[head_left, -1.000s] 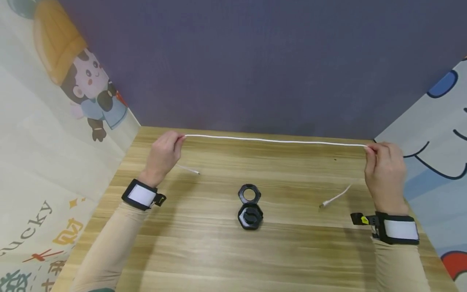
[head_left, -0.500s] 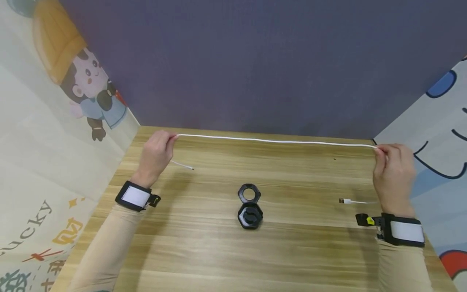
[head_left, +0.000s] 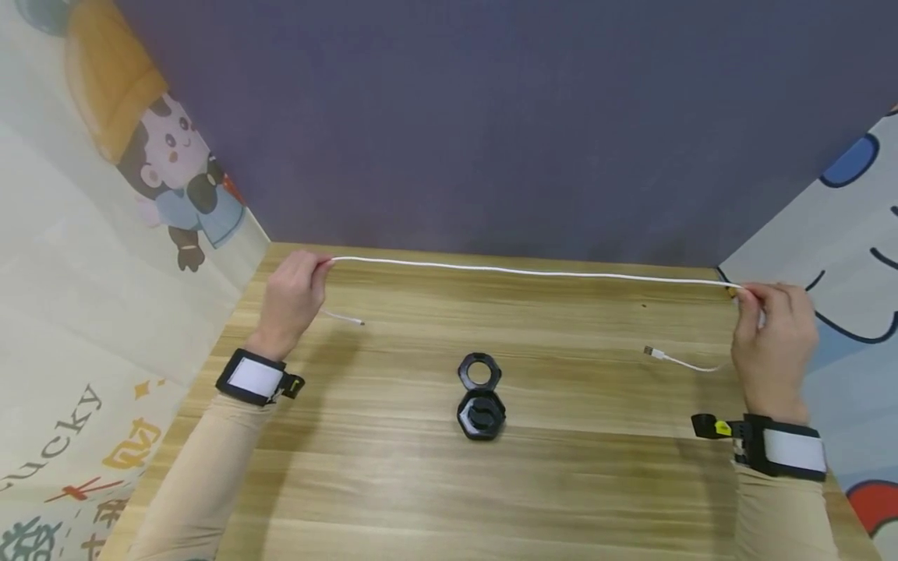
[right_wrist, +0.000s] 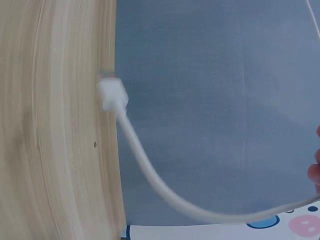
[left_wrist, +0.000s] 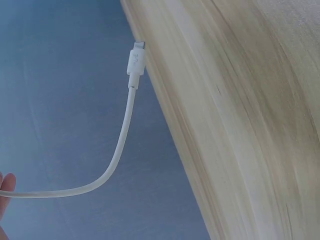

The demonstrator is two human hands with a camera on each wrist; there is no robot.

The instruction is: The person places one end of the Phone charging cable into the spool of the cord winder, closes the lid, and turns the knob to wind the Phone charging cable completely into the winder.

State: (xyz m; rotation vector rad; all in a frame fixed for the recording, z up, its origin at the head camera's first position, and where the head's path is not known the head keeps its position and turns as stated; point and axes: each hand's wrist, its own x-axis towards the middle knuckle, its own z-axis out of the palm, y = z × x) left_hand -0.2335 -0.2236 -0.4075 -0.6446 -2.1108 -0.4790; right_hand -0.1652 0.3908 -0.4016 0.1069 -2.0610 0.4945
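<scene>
A white charging cable (head_left: 533, 272) is stretched nearly straight between both hands above the far part of the table. My left hand (head_left: 291, 294) pinches it near one end, and a short tail with a small plug (left_wrist: 136, 61) hangs past the fingers. At the other side my right hand (head_left: 777, 343) pinches the cable between thumb and fingers. From there a curved tail ends in a USB plug (head_left: 654, 353), blurred in the right wrist view. Only fingertips (right_wrist: 314, 172) of the right hand show in that view.
A black hexagonal case (head_left: 481, 415) with a ring-shaped part (head_left: 480, 372) lies mid-table between the arms. The wooden table (head_left: 421, 491) meets a dark blue-grey panel (head_left: 491, 132) at the back. Printed cartoon sheets (head_left: 77, 312) border the sides.
Both hands have moved apart, left hand leftward and right hand rightward, so a longer stretch of cable spans them. The USB plug's tail has swung about. The black case has stayed put.
</scene>
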